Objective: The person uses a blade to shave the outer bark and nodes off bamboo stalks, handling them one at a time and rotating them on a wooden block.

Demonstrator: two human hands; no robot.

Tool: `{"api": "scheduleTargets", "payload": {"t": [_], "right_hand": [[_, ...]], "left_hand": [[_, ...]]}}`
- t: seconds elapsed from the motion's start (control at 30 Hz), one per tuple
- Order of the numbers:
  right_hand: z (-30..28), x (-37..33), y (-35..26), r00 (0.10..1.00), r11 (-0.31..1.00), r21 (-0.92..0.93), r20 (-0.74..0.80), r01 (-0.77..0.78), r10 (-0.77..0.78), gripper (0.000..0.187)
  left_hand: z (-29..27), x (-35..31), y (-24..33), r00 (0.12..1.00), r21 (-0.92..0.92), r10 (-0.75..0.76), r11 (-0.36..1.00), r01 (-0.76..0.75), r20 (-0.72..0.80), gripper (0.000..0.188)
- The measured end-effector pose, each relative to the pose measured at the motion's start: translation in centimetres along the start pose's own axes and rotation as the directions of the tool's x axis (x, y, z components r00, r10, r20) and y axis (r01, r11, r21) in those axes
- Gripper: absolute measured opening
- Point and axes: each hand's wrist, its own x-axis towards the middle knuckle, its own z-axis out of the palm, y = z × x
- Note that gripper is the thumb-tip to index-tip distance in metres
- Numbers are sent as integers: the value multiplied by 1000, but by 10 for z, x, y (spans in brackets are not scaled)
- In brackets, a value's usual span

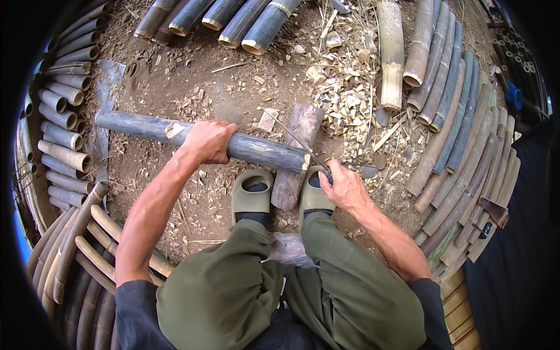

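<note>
Knees [233, 274] squat over chip-strewn dirt [192, 87]; left hand [207, 142] grips bamboo pole [256, 150], right hand [344, 186] grips blade [291, 137].

Bare brown dirt ground [175, 87], littered with pale wood chips [344, 99] heaped thickest right of centre. Row of cut dark bamboo tube sections [233, 20] lies along the top edge, open ends facing down-frame. Stack of short greyish bamboo tubes [58, 128] at left, ends showing. Curved pale split bamboo strips [87, 245] at lower left. Long split bamboo slats [466, 146], grey-blue and tan, fan along the right side. Olive-green rubber sandals [251, 192] on the dirt, olive trousers [233, 291] below.
</note>
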Motion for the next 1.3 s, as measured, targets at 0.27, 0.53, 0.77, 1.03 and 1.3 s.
{"api": "scheduleTargets", "payload": {"t": [0.27,0.53,0.77,1.03,1.3], "right_hand": [[-3,-6,-7,907,942,112,-326,317,-266,29],[-19,-1,-29,900,906,270,-382,327,-211,24],[-8,1,7,995,988,126,61,-89,82,28],[0,-3,12,990,993,68,-109,100,-93,30],[-40,-6,-35,972,953,242,-196,180,-133,30]], "left_hand": [[8,-8,0,995,30,28,999,-26,-93,36],[34,-16,-1,938,115,54,993,-15,-343,42],[47,-18,2,848,163,107,986,-24,-520,34],[58,-22,8,743,230,137,973,23,-656,35],[3,-19,6,996,61,-6,998,11,-88,59]]}}
